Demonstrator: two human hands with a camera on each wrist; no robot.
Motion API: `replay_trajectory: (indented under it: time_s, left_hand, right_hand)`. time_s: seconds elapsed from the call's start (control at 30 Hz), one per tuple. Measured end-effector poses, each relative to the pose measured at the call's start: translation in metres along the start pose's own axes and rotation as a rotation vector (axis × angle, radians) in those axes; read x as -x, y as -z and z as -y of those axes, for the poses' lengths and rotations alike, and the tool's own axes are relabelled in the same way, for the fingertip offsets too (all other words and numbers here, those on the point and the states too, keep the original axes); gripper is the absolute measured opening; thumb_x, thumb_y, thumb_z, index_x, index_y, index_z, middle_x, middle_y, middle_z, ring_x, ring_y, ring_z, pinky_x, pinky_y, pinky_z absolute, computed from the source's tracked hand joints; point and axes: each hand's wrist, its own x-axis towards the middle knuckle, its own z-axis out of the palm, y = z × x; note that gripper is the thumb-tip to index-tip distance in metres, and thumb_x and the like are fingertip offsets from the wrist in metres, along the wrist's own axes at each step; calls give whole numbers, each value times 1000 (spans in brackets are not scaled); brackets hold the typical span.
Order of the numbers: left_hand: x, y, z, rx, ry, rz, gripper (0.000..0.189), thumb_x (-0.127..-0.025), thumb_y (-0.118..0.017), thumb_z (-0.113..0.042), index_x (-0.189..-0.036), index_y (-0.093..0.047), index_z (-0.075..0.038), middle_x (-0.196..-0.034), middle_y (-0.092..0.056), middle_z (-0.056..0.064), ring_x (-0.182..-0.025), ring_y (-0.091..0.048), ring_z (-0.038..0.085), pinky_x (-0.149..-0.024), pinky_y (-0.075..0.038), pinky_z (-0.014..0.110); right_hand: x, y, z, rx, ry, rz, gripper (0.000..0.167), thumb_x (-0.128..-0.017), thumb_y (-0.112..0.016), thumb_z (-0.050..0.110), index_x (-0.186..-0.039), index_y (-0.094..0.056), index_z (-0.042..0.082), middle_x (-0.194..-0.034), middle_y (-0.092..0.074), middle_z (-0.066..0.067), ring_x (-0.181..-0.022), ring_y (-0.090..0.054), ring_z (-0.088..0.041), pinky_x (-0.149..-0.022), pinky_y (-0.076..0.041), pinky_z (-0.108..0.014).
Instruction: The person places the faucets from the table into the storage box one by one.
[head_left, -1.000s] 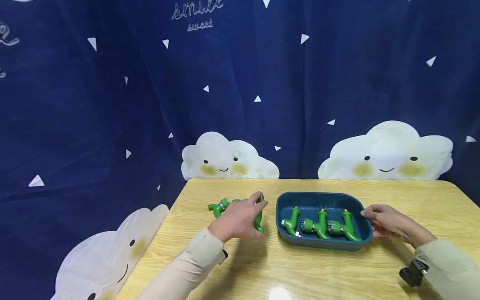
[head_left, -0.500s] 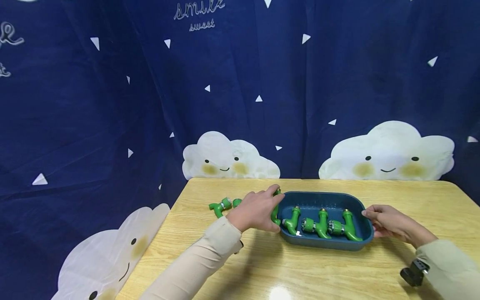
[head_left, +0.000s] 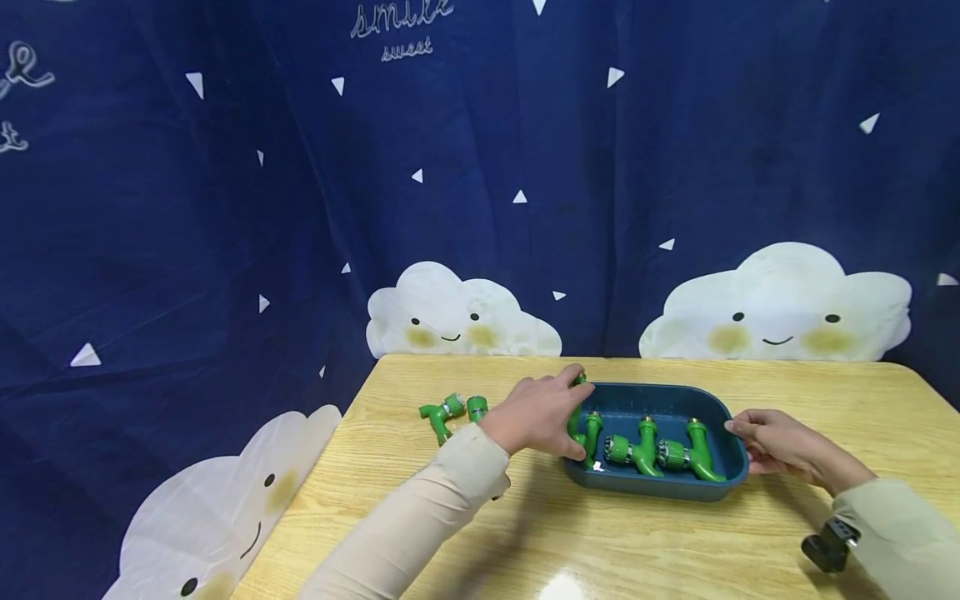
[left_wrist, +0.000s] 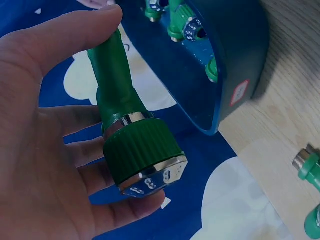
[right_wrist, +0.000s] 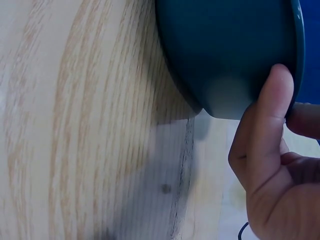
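My left hand (head_left: pixel 542 414) grips a green faucet (left_wrist: pixel 137 145) between thumb and fingers, over the left end of a dark blue plastic tub (head_left: pixel 652 492). In the left wrist view the faucet's ribbed knob with a silver cap points toward the camera. Three more green faucets lie in the tub; the middle one (head_left: pixel 643 450) and the right one (head_left: pixel 699 454) show their knobs, while my fingers partly cover the left one (head_left: pixel 592 433). At the tub's right end, my right hand (head_left: pixel 780 450) pinches the rim, with fingers against the outer wall (right_wrist: pixel 225 60).
Two more green faucets lie on the wooden table (head_left: pixel 600 550) left of the tub, one in the open (head_left: pixel 444 412) and one (head_left: pixel 477 407) partly behind the left forearm. A blue curtain (head_left: pixel 480 167) with cloud prints hangs behind the table.
My left hand has carried the faucet rightward from the table, past the tub's left rim to over its inside. The right hand has stayed at the tub's right end.
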Motion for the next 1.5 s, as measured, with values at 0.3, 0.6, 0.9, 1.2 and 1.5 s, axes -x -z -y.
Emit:
replay_trajectory:
  time_s: [0.3,0.6,0.9,1.2,1.5]
  left_hand:
    - [-15,-2,-10,0,6,35,91,-75,-77,-62,-152,-40,-29,-161,-30,-2,-117,-63,15,-82,-55,35]
    - [-26,-10,-18,10,14,72,93,-74,-76,-64,-152,-38,-31,-161,-28,-3,-119,-63,14,-86,-54,34]
    - [-35,-17,-24,24,21,107,92,-76,-75,-65,-153,-36,-32,-163,-26,-5,-128,-58,13,-87,-55,31]
    - [-42,-25,-28,30,29,147,91,-76,-73,-66,-153,-36,-34,-164,-25,-6,-129,-57,13,-100,-51,38]
    - [-48,-28,-31,22,45,177,90,-76,-73,-67,-152,-36,-36,-164,-25,-7,-132,-54,12,-102,-50,34]
  right_hand:
    - [0,-1,0,21,-10,-25,28,-108,-37,21,-105,-52,-3,-80,-61,-2,-64,-64,-9,-60,-57,-24]
    - [-2,-1,0,29,-17,-41,28,-108,-37,20,-105,-52,-4,-80,-60,-2,-65,-63,-10,-60,-58,-25]
    - [-2,-1,0,24,-29,-39,28,-108,-37,20,-106,-52,-4,-81,-60,-3,-66,-64,-10,-62,-58,-26]
    - [-3,0,-2,30,-27,-41,28,-108,-37,20,-105,-52,-4,-79,-58,-2,-64,-62,-10,-61,-58,-25]
    - [-3,0,-2,29,-19,-34,26,-107,-38,20,-103,-52,-2,-77,-57,-1,-64,-60,-9,-60,-57,-24]
